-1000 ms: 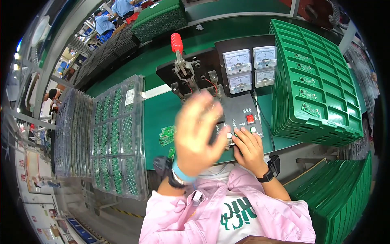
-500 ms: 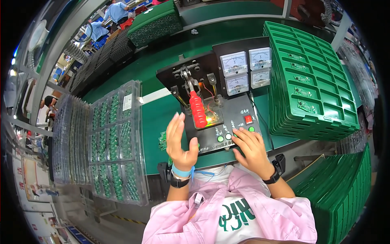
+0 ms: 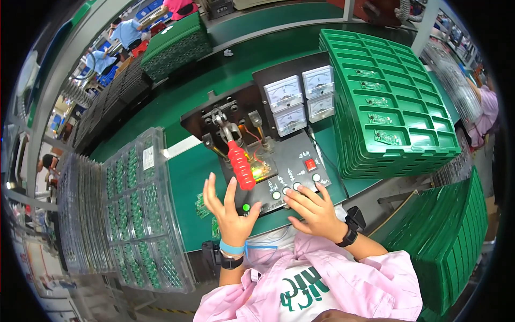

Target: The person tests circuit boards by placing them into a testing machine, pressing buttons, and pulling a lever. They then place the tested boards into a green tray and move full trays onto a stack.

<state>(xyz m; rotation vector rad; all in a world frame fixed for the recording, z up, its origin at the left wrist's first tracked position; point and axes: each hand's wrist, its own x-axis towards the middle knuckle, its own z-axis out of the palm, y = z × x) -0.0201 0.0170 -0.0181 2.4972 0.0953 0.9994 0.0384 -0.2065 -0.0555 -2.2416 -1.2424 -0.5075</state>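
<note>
A black test fixture [image 3: 279,182] with a sloping control panel stands in front of me. Its toggle clamp's red ribbed handle [image 3: 241,165] points down toward me, over a clear block where a small yellow-green light glows on a circuit board [image 3: 262,170]. My left hand [image 3: 234,221] is open beside the fixture's front left corner, fingers spread, holding nothing. Near its thumb a green button [image 3: 246,207] is lit. My right hand [image 3: 317,216] lies over the panel's front edge, fingers stretched out onto the row of round white buttons [image 3: 276,195]. A red rocker switch [image 3: 310,164] sits beyond that hand.
Four-meter panel [image 3: 283,92] stands behind the fixture. Stacked green trays [image 3: 397,152], the top one holding several small boards, rise at right. Clear blister trays [image 3: 155,214] of boards stand at left. Loose boards [image 3: 201,206] lie near my left hand. More green trays [image 3: 445,241] stand lower right.
The whole view has shifted, so the fixture sits lower and further left. The panel's front buttons went from green to white. My left fingers are spread wider; my right fingers remain at the buttons.
</note>
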